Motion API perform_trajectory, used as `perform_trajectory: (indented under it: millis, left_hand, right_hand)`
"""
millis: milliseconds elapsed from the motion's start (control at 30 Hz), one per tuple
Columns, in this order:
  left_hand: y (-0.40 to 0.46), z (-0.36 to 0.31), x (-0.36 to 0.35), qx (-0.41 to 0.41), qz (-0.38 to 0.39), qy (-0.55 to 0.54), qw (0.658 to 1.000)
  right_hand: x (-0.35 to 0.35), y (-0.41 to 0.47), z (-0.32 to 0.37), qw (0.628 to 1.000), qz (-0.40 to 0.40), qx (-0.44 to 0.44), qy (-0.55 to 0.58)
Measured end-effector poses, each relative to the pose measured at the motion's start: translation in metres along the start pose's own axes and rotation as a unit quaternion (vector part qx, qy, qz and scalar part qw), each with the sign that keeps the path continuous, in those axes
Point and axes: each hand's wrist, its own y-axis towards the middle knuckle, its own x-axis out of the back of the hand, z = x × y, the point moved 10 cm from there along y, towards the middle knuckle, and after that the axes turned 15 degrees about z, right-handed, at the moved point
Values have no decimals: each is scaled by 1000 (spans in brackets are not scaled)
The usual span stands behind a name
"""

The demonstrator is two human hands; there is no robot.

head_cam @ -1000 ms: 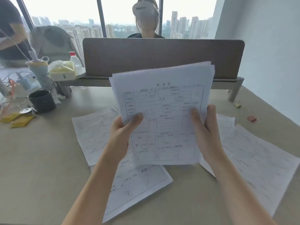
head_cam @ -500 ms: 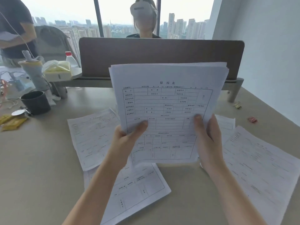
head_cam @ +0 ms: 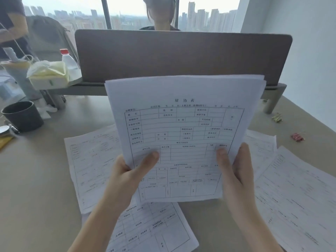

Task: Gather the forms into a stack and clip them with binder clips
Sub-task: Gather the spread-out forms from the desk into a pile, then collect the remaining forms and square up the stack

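Note:
I hold a stack of printed forms (head_cam: 183,124) upright above the desk, its top sheets slightly fanned at the upper right. My left hand (head_cam: 127,177) grips its lower left edge and my right hand (head_cam: 234,171) grips its lower right edge, thumbs on the front sheet. Loose forms lie flat on the desk: one at the left (head_cam: 91,166), one under my left forearm (head_cam: 154,228), and others at the right (head_cam: 294,197). A gold binder clip (head_cam: 277,117) and a red binder clip (head_cam: 297,137) lie at the far right of the desk.
A brown divider panel (head_cam: 181,55) stands across the back of the desk, with a person seated behind it. At the left are a dark cup (head_cam: 22,116), a tissue pack (head_cam: 48,73), a bottle (head_cam: 70,63) and yellow packets (head_cam: 4,141). A white wall borders the right.
The stack has been squared up and now sits lower in my hands, with its sheets less fanned than a second ago. My view has tilted down slightly.

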Motion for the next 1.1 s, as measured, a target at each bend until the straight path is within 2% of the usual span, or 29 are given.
perform_trajectory:
  millis: [100,233,400,500,667,767,833,900,967,1033,1100]
  left_hand:
    - [-3,8,3,29,-26,-3,999]
    - [-9,13,5,50,-71,-9,996]
    - [0,-6,2,67,-57,70,994]
    - [2,2,1,113,-46,116,986]
    - [-7,32,7,175,-67,130,974]
    - [-15,49,16,204,-74,127,968]
    - [-17,59,22,219,-67,130,965]
    - [-19,69,28,239,-68,151,957]
    - [-21,81,35,259,-78,181,946]
    - [-21,89,38,274,-82,198,937]
    - [-17,90,36,279,-84,200,936]
  right_hand:
    - [0,-3,-9,999,-15,-27,7]
    - [-15,-9,-26,995,9,-93,29]
    - [-8,-9,-12,996,13,-88,-2]
    - [1,-13,-13,992,15,-125,-25]
    - [4,-23,-28,962,106,-203,-148]
    - [16,-27,-36,921,143,-236,-275]
    - [41,-31,-42,861,152,-282,-395]
    - [89,-37,-49,801,105,-345,-477]
    - [143,-53,-68,741,63,-446,-497]
    - [166,-70,-92,701,109,-514,-483]
    - [164,-80,-103,689,175,-515,-480]
